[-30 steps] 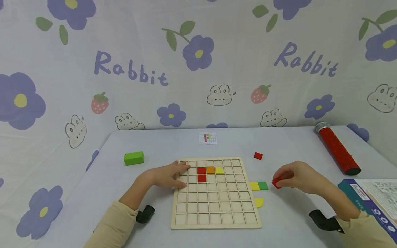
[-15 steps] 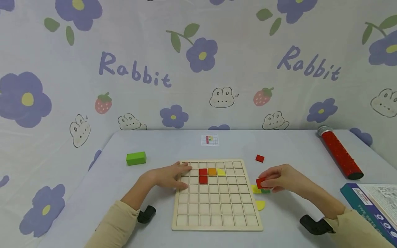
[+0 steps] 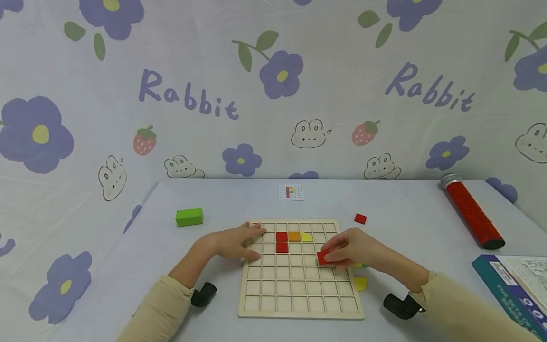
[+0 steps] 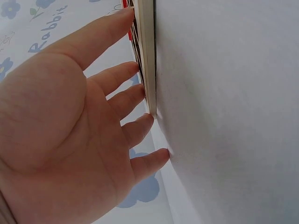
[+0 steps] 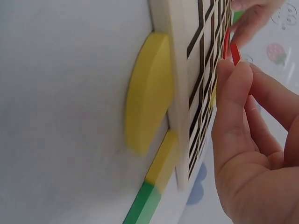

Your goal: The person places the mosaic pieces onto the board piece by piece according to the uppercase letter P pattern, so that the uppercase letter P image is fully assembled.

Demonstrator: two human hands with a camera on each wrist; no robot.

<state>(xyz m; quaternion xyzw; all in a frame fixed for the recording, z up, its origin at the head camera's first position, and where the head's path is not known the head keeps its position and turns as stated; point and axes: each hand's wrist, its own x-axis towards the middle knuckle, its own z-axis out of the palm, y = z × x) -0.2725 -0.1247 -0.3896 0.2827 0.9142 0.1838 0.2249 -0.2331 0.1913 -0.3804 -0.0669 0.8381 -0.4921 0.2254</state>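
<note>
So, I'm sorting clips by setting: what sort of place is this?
Probably an indoor tabletop play area: a Rabbit-print cloth backdrop, a wooden grid board with coloured tiles, and a small pattern card.

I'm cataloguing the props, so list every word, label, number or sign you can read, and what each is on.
"Rabbit", twice in the head view, on the backdrop.
"FIVE SETS OF", on the box; the words after it are unclear.
White label, round symbols and pale panel there: too small to read.
Card: any text too small to read.
</note>
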